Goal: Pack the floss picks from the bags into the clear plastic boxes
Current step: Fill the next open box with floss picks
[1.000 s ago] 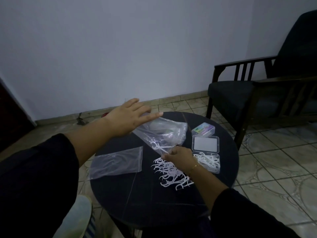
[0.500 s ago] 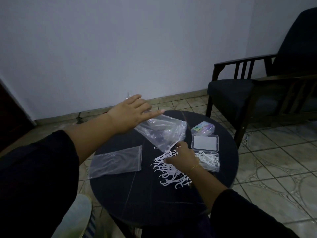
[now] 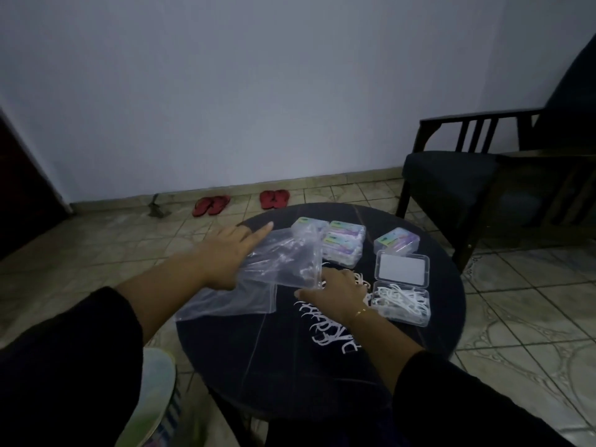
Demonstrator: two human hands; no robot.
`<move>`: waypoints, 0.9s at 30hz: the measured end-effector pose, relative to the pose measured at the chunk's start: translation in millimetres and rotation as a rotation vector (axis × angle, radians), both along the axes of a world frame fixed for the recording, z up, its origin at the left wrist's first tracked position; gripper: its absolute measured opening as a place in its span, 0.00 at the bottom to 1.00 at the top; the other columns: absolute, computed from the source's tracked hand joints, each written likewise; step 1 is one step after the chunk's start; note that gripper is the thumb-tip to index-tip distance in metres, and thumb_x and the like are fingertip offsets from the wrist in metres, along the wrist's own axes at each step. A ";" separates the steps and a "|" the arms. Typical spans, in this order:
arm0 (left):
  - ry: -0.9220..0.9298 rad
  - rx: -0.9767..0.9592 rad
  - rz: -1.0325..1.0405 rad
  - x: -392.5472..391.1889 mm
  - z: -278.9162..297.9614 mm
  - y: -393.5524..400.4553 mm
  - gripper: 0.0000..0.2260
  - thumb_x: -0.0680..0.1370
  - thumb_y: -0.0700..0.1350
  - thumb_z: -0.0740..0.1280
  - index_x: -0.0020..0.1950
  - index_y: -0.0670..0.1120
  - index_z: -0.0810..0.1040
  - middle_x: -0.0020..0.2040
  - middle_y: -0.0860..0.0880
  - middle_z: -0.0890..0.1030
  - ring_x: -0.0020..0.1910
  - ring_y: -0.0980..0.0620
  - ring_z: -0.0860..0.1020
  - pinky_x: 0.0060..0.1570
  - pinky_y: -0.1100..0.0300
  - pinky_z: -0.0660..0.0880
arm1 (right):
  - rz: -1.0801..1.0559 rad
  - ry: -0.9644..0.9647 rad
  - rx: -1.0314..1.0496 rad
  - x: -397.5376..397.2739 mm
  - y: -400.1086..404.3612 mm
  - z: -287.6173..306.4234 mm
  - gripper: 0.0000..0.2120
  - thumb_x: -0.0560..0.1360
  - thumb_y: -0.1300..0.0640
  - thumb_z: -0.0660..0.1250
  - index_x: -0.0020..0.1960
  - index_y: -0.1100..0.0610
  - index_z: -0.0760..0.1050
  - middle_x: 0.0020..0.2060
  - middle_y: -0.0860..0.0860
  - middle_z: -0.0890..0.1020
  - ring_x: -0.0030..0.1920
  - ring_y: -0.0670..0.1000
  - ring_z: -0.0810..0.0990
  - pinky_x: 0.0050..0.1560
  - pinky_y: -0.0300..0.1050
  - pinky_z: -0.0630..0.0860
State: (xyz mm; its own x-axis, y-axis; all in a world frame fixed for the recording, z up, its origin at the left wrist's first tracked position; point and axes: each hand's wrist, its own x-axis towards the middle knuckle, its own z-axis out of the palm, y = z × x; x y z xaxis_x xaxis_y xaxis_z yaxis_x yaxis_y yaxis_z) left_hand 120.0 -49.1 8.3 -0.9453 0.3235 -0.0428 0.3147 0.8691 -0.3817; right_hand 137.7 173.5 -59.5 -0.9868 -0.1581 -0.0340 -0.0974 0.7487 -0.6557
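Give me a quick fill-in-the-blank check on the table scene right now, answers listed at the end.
1. The open clear box holds white floss ____.
2. The left hand holds up a clear plastic ____.
3. Loose floss picks lie on the round ____ table.
4. The slippers by the wall are ____.

Missing words: picks; bag; black; red

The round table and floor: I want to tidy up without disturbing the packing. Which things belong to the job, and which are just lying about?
Part of the job:
- clear bag, held up by both hands
- flat bag
- loose floss picks
- open clear box, partly filled
- closed boxes

Just lying about:
- red sandals
- dark armchair
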 end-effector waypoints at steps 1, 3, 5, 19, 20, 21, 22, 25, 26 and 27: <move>-0.038 0.036 0.046 0.2 -8.8 -8.7 0.56 0.69 0.50 0.72 0.68 0.57 0.22 0.67 0.48 0.62 0.64 0.48 0.63 0.64 0.57 0.63 | 0.014 -0.010 0.032 -1.0 -8.1 -1.7 0.17 0.72 0.41 0.67 0.57 0.47 0.76 0.59 0.49 0.75 0.67 0.55 0.63 0.65 0.56 0.57; -0.113 0.116 0.145 0.9 -25.6 -23.0 0.56 0.68 0.54 0.72 0.72 0.57 0.25 0.69 0.46 0.60 0.66 0.47 0.62 0.67 0.55 0.61 | 0.052 -0.014 0.181 -4.8 -25.2 -9.0 0.21 0.72 0.39 0.64 0.60 0.49 0.75 0.61 0.50 0.74 0.67 0.56 0.64 0.64 0.58 0.58; -0.200 0.201 0.232 2.1 -44.3 -32.7 0.52 0.69 0.64 0.68 0.75 0.56 0.30 0.75 0.46 0.54 0.73 0.44 0.57 0.72 0.51 0.55 | 0.112 -0.017 0.362 -9.0 -37.7 -20.4 0.26 0.72 0.37 0.61 0.65 0.50 0.71 0.64 0.51 0.71 0.68 0.57 0.62 0.64 0.60 0.58; -0.182 0.310 0.356 -4.4 -113.5 -36.7 0.37 0.72 0.74 0.42 0.76 0.60 0.36 0.78 0.51 0.40 0.76 0.42 0.38 0.70 0.40 0.33 | 0.186 0.124 0.509 -17.1 -39.2 -36.3 0.31 0.75 0.35 0.58 0.73 0.51 0.63 0.71 0.49 0.65 0.71 0.53 0.60 0.67 0.56 0.56; -0.145 0.309 0.344 -4.8 -111.1 -35.7 0.36 0.74 0.72 0.45 0.76 0.60 0.36 0.79 0.50 0.41 0.77 0.42 0.39 0.71 0.41 0.34 | 0.185 0.126 0.477 -17.1 -36.4 -34.0 0.31 0.75 0.36 0.59 0.73 0.51 0.63 0.71 0.48 0.65 0.72 0.53 0.60 0.67 0.55 0.56; -0.107 0.313 0.329 -4.5 -108.8 -33.9 0.35 0.75 0.71 0.48 0.76 0.59 0.37 0.79 0.50 0.42 0.77 0.43 0.40 0.71 0.41 0.35 | 0.179 0.130 0.446 -16.8 -32.4 -31.1 0.30 0.75 0.37 0.60 0.73 0.50 0.64 0.71 0.48 0.65 0.72 0.52 0.59 0.68 0.55 0.55; -0.068 0.322 0.311 -2.9 -106.6 -30.9 0.34 0.77 0.69 0.49 0.77 0.59 0.38 0.79 0.50 0.44 0.77 0.44 0.42 0.71 0.42 0.36 | 0.168 0.137 0.421 -16.0 -27.3 -28.2 0.28 0.76 0.38 0.60 0.72 0.49 0.65 0.71 0.47 0.66 0.72 0.51 0.59 0.68 0.54 0.55; 0.059 0.391 0.252 6.0 -100.2 -15.1 0.29 0.80 0.61 0.53 0.78 0.56 0.47 0.79 0.51 0.52 0.77 0.48 0.49 0.73 0.46 0.41 | 0.129 0.177 0.423 -11.3 -8.3 -19.5 0.21 0.78 0.43 0.59 0.68 0.47 0.70 0.69 0.46 0.69 0.70 0.51 0.61 0.67 0.53 0.56; 0.111 0.427 0.220 9.8 -98.3 -8.6 0.28 0.80 0.57 0.55 0.78 0.54 0.51 0.78 0.51 0.56 0.76 0.49 0.53 0.74 0.47 0.44 | 0.118 0.189 0.435 -8.7 -1.7 -16.7 0.19 0.78 0.44 0.59 0.67 0.46 0.71 0.68 0.46 0.70 0.69 0.51 0.62 0.66 0.53 0.57; 0.170 0.464 0.172 14.3 -96.7 -1.2 0.26 0.80 0.55 0.57 0.77 0.52 0.57 0.76 0.50 0.61 0.75 0.49 0.58 0.73 0.48 0.49 | 0.105 0.196 0.446 -5.9 5.2 -14.0 0.18 0.78 0.46 0.58 0.67 0.46 0.71 0.67 0.46 0.71 0.69 0.52 0.62 0.66 0.52 0.57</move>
